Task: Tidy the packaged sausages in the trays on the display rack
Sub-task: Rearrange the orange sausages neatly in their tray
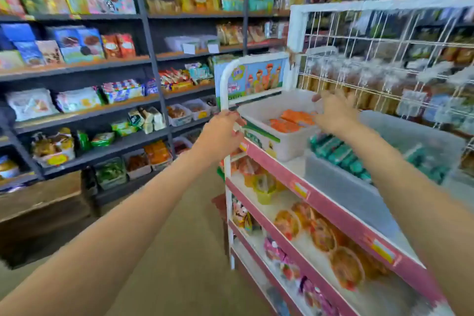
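A white plastic tray [269, 110] stands on the top level of a white and pink display rack [331, 209], with orange packaged sausages [291, 122] lying in it. Beside it on the right, a clear tray [341, 185] holds green packaged sausages [338, 152]. My left hand [223, 133] grips the near left corner of the white tray. My right hand [336, 113] hovers over the tray's right side with fingers spread, holding nothing. The view is blurred.
A white wire grid panel [384, 41] with hanging snack bags rises behind the trays. Lower rack levels carry jelly cups and sweets [320, 233]. Dark wall shelves [84, 67] full of snack packets run along the left, across a bare floor aisle.
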{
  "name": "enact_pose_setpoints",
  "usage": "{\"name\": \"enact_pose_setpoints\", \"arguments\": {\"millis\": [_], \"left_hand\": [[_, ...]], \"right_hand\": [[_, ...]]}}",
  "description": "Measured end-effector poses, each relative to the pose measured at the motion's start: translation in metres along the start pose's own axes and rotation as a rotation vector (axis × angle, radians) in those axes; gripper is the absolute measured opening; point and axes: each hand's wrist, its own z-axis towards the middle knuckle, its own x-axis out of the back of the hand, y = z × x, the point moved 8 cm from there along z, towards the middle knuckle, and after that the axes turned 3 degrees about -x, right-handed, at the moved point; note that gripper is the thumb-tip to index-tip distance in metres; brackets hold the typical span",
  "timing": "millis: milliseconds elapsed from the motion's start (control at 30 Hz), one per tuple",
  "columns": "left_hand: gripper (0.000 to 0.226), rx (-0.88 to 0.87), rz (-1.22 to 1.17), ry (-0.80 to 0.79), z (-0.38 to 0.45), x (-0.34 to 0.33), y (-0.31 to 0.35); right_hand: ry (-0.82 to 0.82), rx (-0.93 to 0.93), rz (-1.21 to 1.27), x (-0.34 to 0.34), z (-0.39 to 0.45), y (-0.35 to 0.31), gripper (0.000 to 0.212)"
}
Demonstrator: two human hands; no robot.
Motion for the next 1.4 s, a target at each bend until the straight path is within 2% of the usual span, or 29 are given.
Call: {"name": "enact_pose_setpoints", "arguments": {"millis": [67,167,300,367,533,633,733,800,867,1033,1100,1200,1267,1400], "left_hand": [[0.024,0.013,-0.078,0.012,0.038,0.002,-0.020],[0.028,-0.052,-0.112,-0.016,0.099,-0.006,-0.039],[0.031,-0.252,-0.106,-0.209,0.177,-0.050,-0.044],[0.032,-0.353,-0.056,-0.297,0.211,-0.076,-0.047],[0.036,-0.592,0.064,-0.525,0.265,-0.132,-0.042],[0.030,-0.671,0.053,-0.559,0.288,-0.155,-0.032],[0.025,-0.761,0.085,-0.622,0.293,-0.180,-0.018],[0.025,-0.827,0.102,-0.628,0.295,-0.190,-0.010],[0.024,-0.861,0.108,-0.621,0.298,-0.195,-0.007],[0.029,-0.839,0.074,-0.601,0.310,-0.196,-0.003],[0.035,-0.820,0.010,-0.590,0.312,-0.192,0.001],[0.041,-0.795,-0.167,-0.595,0.308,-0.189,0.009],[0.039,-0.745,-0.319,-0.594,0.307,-0.187,0.012],[0.035,-0.672,-0.623,-0.575,0.307,-0.175,0.021]], "right_hand": [[-0.065,0.001,-0.036,-0.014,0.036,-0.010,0.042],[-0.250,0.040,-0.172,-0.041,0.084,-0.018,0.045],[-0.479,-0.029,-0.364,-0.073,0.127,0.005,0.052],[-0.537,-0.077,-0.405,-0.090,0.148,0.022,0.052],[-0.611,-0.209,-0.529,-0.108,0.174,0.053,0.046],[-0.657,-0.277,-0.577,-0.122,0.176,0.069,0.022],[-0.616,-0.294,-0.624,-0.137,0.181,0.085,0.022],[-0.564,-0.305,-0.667,-0.140,0.187,0.095,0.017],[-0.580,-0.337,-0.686,-0.145,0.191,0.104,0.012],[-0.630,-0.347,-0.642,-0.151,0.199,0.105,0.024],[-0.510,-0.349,-0.468,-0.130,0.204,0.097,0.031],[-0.136,-0.326,-0.072,-0.066,0.206,0.072,0.023],[0.048,-0.324,0.181,-0.033,0.197,0.060,0.020],[0.254,-0.369,0.554,-0.004,0.171,0.054,0.023]]}}
